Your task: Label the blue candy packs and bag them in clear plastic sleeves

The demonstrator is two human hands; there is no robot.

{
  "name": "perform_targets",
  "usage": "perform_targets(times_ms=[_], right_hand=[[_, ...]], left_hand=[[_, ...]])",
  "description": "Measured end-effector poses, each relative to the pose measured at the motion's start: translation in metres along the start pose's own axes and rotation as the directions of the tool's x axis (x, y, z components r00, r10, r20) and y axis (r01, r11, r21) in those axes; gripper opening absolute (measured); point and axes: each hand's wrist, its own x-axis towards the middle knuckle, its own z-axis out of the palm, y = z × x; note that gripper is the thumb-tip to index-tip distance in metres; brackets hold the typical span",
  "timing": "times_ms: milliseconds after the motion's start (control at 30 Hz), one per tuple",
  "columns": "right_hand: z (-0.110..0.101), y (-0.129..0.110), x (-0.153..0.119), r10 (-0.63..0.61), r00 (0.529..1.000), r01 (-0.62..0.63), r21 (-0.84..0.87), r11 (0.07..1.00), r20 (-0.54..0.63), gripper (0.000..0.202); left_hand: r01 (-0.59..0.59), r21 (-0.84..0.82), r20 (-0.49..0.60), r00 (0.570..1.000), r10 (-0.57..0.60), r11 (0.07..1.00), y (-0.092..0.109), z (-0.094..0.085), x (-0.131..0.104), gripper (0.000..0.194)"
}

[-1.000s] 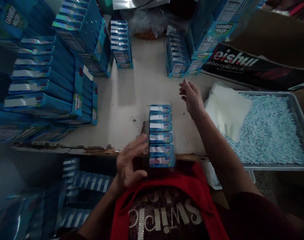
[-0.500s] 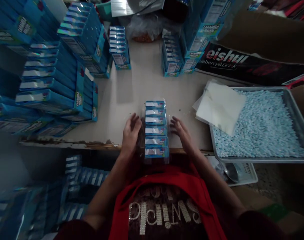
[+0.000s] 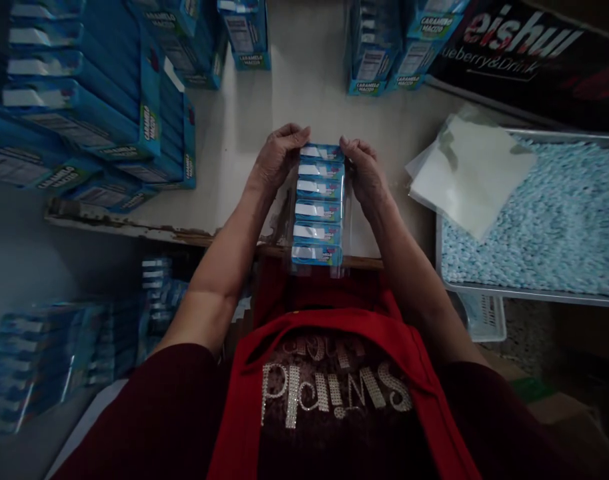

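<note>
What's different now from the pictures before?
The left hand moved forward along the row of blue packs. The right hand, earlier off to the right, came in beside it, then forward too. Both now touch its far corners; I can't tell how firmly. The row stays at the table's near edge, the tray on the right.

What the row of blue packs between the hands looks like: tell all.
The row of blue packs holds six, each with a whitish strip, in what looks like clear plastic. It runs front to back over the table, its near end at the front edge. The left hand and right hand appear to touch its far corners.
</note>
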Motion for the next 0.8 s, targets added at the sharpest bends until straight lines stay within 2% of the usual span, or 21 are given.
perform_targets(times_ms=[167, 467, 633, 700, 767, 800], right_hand=[[0.008, 0.005, 0.003, -0.018, 0.992, 0.027, 0.073, 0.997, -0.122, 0.064], [0.022, 0.011, 0.007, -0.012, 0.982, 0.019, 0.034, 0.999, -0.188, 0.064], [0.035, -0.002, 0.002, 0.066, 0.967, -0.001, 0.257, 0.967, -0.245, 0.061], [0.033, -0.008, -0.001, 0.109, 0.969, -0.039, 0.297, 0.954, -0.221, 0.061], [0.024, -0.015, -0.011, 0.133, 0.972, -0.093, 0.205, 0.974, -0.194, 0.062], [0.017, -0.018, -0.021, 0.14, 0.97, -0.117, 0.122, 0.986, -0.197, 0.065]], left_hand=[[0.006, 0.061, -0.12, 0.993, 0.001, 0.998, -0.007, 0.002, 0.007, 0.041], [-0.022, 0.062, -0.134, 0.991, 0.03, 0.998, -0.009, 0.006, 0.007, 0.051], [-0.032, 0.044, -0.145, 0.989, 0.038, 0.998, -0.01, 0.01, 0.008, 0.054], [-0.022, 0.073, -0.141, 0.989, 0.033, 0.997, -0.007, 0.007, 0.003, 0.051], [-0.055, 0.142, -0.19, 0.978, 0.082, 0.988, -0.004, 0.0, -0.012, 0.048], [-0.094, 0.187, -0.249, 0.958, 0.14, 0.978, -0.003, -0.004, -0.026, 0.048]])
